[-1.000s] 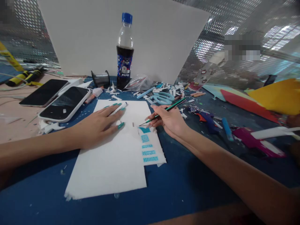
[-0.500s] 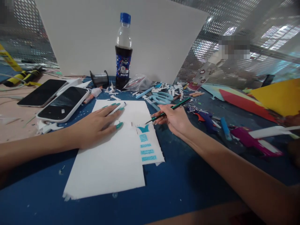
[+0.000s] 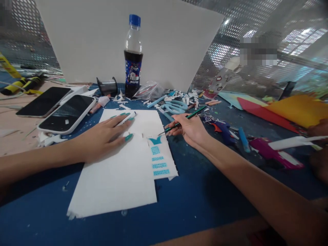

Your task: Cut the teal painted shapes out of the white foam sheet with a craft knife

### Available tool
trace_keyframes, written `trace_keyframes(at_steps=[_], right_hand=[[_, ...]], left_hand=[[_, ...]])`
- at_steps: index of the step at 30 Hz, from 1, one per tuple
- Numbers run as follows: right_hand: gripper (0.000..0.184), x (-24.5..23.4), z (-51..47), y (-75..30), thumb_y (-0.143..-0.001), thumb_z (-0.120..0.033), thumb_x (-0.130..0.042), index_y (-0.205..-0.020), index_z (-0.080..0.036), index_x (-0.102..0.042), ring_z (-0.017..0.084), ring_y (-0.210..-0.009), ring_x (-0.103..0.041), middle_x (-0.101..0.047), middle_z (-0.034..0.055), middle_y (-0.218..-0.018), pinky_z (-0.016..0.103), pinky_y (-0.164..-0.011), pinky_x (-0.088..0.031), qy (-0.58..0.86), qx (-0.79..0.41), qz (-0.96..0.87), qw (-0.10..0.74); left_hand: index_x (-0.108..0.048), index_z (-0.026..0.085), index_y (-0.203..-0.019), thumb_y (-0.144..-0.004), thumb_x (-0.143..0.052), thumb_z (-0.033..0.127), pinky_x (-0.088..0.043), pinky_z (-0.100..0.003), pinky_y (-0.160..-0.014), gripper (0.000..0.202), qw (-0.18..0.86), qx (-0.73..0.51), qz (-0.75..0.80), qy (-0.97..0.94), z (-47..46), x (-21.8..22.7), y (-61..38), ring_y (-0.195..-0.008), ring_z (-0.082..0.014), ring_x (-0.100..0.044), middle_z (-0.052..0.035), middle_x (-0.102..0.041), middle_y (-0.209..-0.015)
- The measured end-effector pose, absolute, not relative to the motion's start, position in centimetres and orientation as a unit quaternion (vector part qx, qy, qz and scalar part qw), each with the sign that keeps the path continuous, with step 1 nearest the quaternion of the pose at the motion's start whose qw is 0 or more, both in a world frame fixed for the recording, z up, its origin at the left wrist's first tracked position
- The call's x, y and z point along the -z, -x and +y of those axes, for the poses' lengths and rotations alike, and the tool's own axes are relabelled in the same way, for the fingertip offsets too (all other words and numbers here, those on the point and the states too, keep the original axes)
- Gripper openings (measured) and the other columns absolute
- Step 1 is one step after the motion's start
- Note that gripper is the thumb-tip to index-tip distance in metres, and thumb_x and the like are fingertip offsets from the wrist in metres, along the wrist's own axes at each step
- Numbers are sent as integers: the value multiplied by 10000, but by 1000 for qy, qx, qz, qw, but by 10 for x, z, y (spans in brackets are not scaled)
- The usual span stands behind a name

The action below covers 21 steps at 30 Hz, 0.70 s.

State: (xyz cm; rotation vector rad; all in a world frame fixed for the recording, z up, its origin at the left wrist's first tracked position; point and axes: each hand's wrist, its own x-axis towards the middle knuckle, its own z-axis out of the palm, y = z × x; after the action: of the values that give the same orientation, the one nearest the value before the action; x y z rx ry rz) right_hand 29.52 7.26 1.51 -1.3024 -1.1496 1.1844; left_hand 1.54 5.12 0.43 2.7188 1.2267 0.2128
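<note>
Grip, right hand [image 3: 191, 131]: clenched round pencil [image 3: 183, 120], tip raised just off sheet [image 3: 115, 177] edge, near blue-patterned strip [image 3: 160, 160]. Left hand [image 3: 102, 136]: released, flat on sheet, pinning it to desk [image 3: 192, 198]. Step, judged: marking. Next stroke calls for tip set down on sheet.

The only readable lettering is the white word "PEPSI", printed low on the blue label of the clear plastic cola bottle with a blue cap [image 3: 132, 54] standing at the back of the blue table, while the small marks on other items are too blurred to read.
</note>
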Motion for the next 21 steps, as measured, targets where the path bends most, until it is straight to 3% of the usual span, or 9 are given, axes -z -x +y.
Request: trace_keyframes(at_steps=[5, 10, 13, 15, 17, 21], right_hand=[[199, -19, 75, -301, -703, -170, -620, -527, -164, -528, 142, -357, -596, -638, 41, -488, 202, -326, -502, 568, -456, -473, 496], [292, -20, 82, -324, -703, -180, -637, -465, -181, -469, 89, -256, -488, -585, 2, -409, 165, -240, -402, 577, -403, -488, 517], [324, -26, 81, -328, -728, -253, -666, -475, -183, -476, 103, -291, -524, -653, 31, -512, 199, -262, -437, 556, -411, -520, 501], [356, -32, 77, -327, -743, -318, -687, -485, -182, -483, 93, -272, -500, -668, 42, -543, 197, -235, -395, 543, -415, -544, 487], [418, -39, 72, -325, -767, -395, -684, -470, -181, -482, 65, -218, -421, -623, 32, -461, 186, -213, -339, 545, -395, -569, 473], [558, -49, 66, -325, -819, -580, -561, -428, -189, -483, 57, -165, -339, -467, 12, -278, 213, -273, -419, 569, -363, -635, 374]], left_hand=[[-239, 193, -1485, -982, -195, 506, -305, -504, -1092, 594, 80, -68, 411, -905, 50, -6, -16, -1393, -341, -256, -119, -182, -1556], [-233, 240, -1485, -978, -190, 514, -297, -515, -1098, 578, 83, -77, 414, -903, 52, 0, -14, -1398, -335, -246, -76, -171, -1565], [-272, 255, -1473, -965, -220, 539, -292, -485, -1111, 584, 86, -102, 407, -903, 54, 2, -13, -1390, -341, -265, -56, -204, -1558], [-281, 238, -1471, -968, -218, 537, -288, -492, -1110, 589, 88, -102, 406, -904, 54, 2, -14, -1388, -350, -264, -67, -206, -1557], [-277, 213, -1472, -975, -203, 525, -283, -510, -1107, 592, 87, -94, 407, -904, 53, 0, -14, -1389, -350, -260, -89, -197, -1557], [-317, 189, -1458, -975, -187, 526, -272, -503, -1113, 603, 83, -100, 404, -906, 49, -2, -15, -1389, -337, -266, -109, -227, -1546]])
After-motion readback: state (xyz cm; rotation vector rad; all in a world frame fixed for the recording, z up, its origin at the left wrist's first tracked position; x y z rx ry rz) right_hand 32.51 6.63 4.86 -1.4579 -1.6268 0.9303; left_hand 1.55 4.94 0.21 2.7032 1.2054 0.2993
